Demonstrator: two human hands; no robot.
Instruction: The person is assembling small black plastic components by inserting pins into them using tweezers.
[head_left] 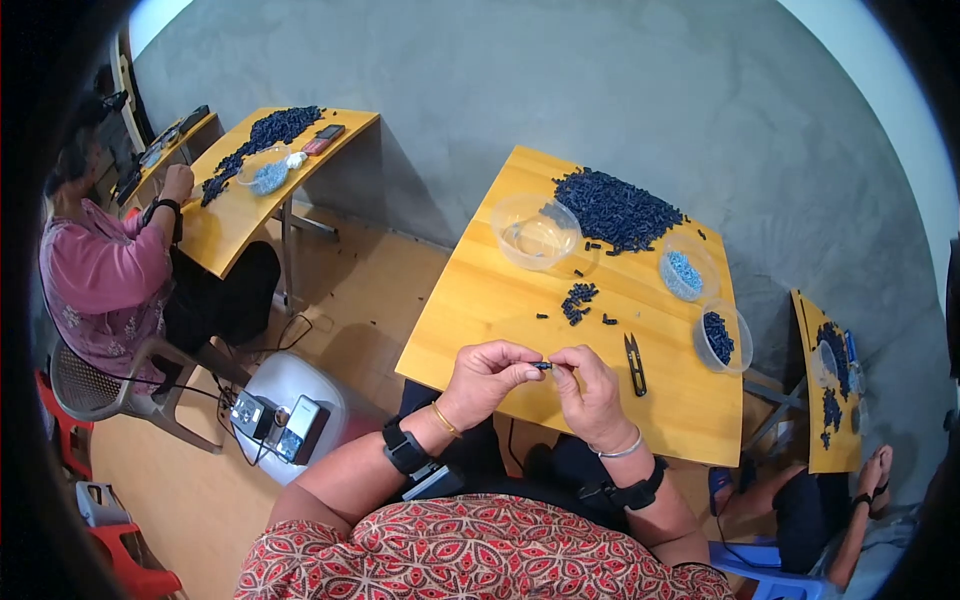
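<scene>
A pink-sleeved person [108, 258] sits in a chair [88, 385] near a white box [282, 374].

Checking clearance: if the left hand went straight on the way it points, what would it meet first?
Likely the right hand, just ahead at the far end of the small dark piece that the left hand pinches; exact depth is unclear from this view.

Looking down and forward from the head, through the left of two side-by-side fisheye lenses. Seeing the patterned shirt [490, 550] very near at six o'clock. Taking in the left hand [487, 387] and right hand [592, 397] close up, just below centre. Covering the wooden table [470, 315] toward three. Reaching farther to a second table [228, 232] at ten and the grey wall [480, 85] at twelve. Bending straight edges toward the rim.
</scene>
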